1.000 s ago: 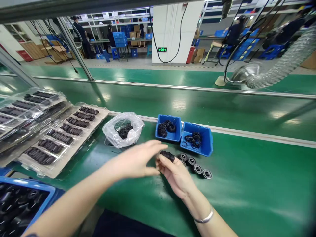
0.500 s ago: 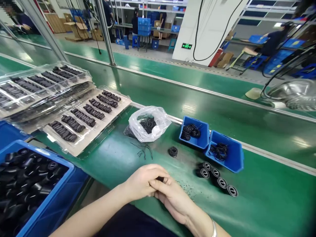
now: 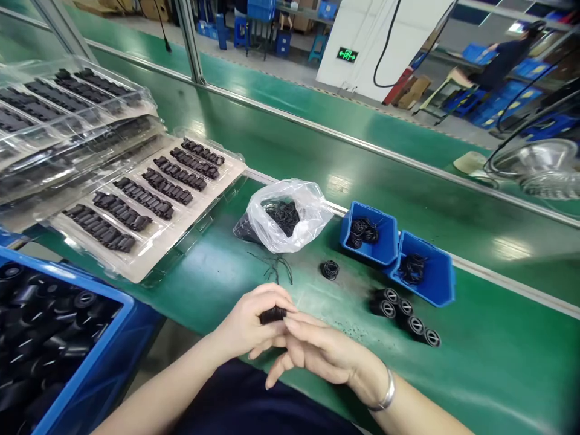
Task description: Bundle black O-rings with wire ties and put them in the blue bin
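Your left hand [image 3: 248, 323] grips the black ring bundle [image 3: 273, 314] between thumb and fingers, above the near edge of the worktop [image 3: 480, 386]; your right hand [image 3: 328, 353] is part-open at the bundle's right end, contact unclear. Rings look thin, rubbery, probably light and bendy, unlikely to break; the stack could fan out or shed rings if squeezed unevenly, so pinch along its length and cap both ends with fingertips.

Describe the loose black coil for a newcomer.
On the green bench, find the gap between the plastic bag and the left blue bin. Just in front lies a small black coil, loose on the bench, unlike the rings bagged or binned.
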`<state>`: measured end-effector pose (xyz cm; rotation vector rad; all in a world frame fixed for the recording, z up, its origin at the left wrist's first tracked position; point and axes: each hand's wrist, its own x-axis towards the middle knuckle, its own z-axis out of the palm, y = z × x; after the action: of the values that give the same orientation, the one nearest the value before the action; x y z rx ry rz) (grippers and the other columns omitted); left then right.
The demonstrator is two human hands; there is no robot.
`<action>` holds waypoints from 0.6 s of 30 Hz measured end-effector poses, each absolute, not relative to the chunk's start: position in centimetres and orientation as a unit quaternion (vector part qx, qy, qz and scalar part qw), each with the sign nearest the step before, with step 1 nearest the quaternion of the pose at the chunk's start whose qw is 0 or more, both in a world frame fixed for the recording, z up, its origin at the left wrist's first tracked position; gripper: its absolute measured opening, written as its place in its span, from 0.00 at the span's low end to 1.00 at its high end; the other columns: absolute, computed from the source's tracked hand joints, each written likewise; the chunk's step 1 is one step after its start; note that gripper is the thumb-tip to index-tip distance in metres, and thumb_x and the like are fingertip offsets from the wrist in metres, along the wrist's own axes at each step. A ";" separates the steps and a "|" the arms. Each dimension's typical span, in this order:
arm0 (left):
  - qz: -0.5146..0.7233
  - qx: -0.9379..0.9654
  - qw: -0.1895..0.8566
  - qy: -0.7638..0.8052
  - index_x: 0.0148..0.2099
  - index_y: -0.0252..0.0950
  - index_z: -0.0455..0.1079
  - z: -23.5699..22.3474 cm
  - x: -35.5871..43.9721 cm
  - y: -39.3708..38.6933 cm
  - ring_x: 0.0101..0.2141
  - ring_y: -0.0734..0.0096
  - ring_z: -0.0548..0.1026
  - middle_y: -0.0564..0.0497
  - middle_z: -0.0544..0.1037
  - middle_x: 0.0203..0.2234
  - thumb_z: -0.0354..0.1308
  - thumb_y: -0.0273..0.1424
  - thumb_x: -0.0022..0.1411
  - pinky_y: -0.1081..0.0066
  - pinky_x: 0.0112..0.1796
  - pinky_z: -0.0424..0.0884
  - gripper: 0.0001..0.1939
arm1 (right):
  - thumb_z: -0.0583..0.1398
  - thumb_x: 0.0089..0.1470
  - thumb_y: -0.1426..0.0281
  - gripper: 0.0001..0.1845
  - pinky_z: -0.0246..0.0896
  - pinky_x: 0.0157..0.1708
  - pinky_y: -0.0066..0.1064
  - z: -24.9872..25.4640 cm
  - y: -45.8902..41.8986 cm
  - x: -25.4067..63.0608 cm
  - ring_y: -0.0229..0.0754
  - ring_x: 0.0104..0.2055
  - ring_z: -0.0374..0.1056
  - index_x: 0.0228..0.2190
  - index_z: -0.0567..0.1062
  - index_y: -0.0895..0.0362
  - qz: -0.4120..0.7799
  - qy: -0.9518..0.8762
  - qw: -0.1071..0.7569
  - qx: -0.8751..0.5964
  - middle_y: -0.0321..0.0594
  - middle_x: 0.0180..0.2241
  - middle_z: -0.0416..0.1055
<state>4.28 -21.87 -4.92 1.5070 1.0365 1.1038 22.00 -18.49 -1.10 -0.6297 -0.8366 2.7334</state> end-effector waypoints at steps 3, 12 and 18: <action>0.465 0.612 0.474 0.430 0.41 0.37 0.77 -4.9 3.7 -22.2 0.41 0.63 0.77 0.46 0.77 0.39 0.65 0.28 0.61 0.64 0.45 0.74 0.06 | 0.64 0.59 0.58 0.24 0.73 0.39 0.42 -0.9 -18.4 22.1 0.55 0.53 0.71 0.52 0.73 0.57 0.933 -0.288 0.074 -0.203 0.50 0.47 0.73; 0.463 0.638 0.440 0.431 0.45 0.38 0.75 -5.6 3.4 -22.9 0.39 0.67 0.75 0.47 0.72 0.41 0.65 0.27 0.61 0.67 0.40 0.74 0.09 | 0.65 0.59 0.64 0.26 0.75 0.36 0.35 -0.6 -18.6 21.4 0.55 0.53 0.73 0.57 0.69 0.54 0.915 -0.322 0.047 -0.238 0.49 0.49 0.70; 0.499 0.617 0.410 0.449 0.45 0.39 0.74 -5.2 3.0 -23.1 0.39 0.68 0.75 0.49 0.72 0.39 0.64 0.23 0.61 0.68 0.42 0.73 0.10 | 0.65 0.59 0.64 0.35 0.75 0.36 0.34 0.5 -19.1 21.8 0.51 0.50 0.75 0.64 0.59 0.48 0.856 -0.434 0.063 -0.272 0.45 0.46 0.70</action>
<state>3.01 -23.10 -5.17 1.5537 1.1313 1.2558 21.79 -19.14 0.51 -0.8226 -1.3118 2.5868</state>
